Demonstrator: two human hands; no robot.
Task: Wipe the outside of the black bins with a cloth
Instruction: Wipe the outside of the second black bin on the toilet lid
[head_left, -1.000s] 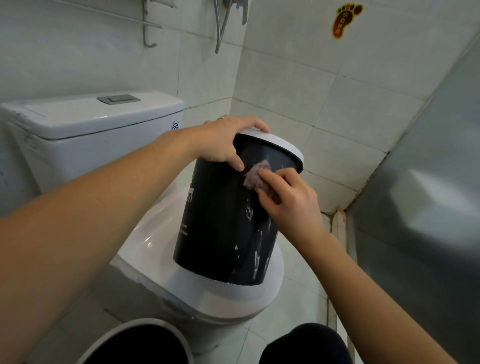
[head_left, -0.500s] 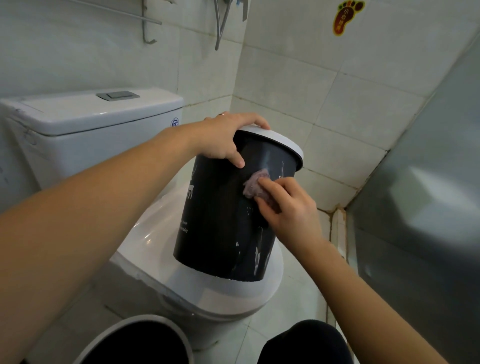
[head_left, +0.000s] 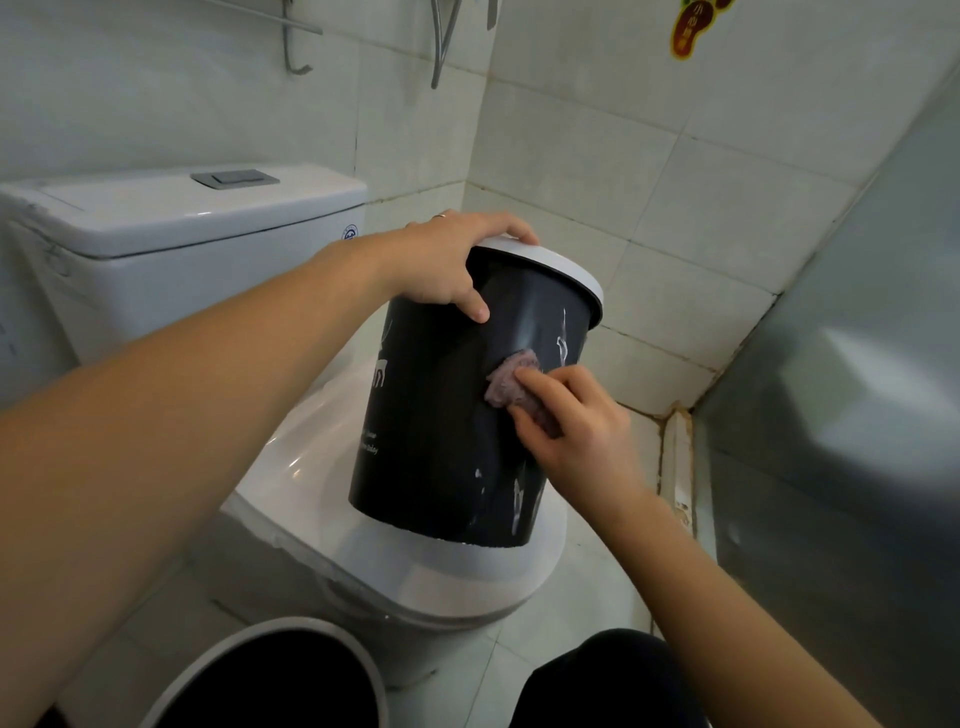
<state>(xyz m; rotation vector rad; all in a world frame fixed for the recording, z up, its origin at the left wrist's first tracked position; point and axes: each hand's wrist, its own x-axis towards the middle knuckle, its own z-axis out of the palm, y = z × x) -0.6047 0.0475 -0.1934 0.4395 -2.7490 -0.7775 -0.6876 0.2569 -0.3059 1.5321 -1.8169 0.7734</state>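
White tiled walls are closing in around a toilet, and your bin is standing on its closed lid, tilting away from you toward the far right corner. Your left hand is gripping the pale rim at the top, steadying it. Your right hand is pinching the cloth against the bin's right flank, about halfway up. The bin's long axis is running down from that grip, so unwiped streaks are lying below your right hand, nearer the lid's front edge.
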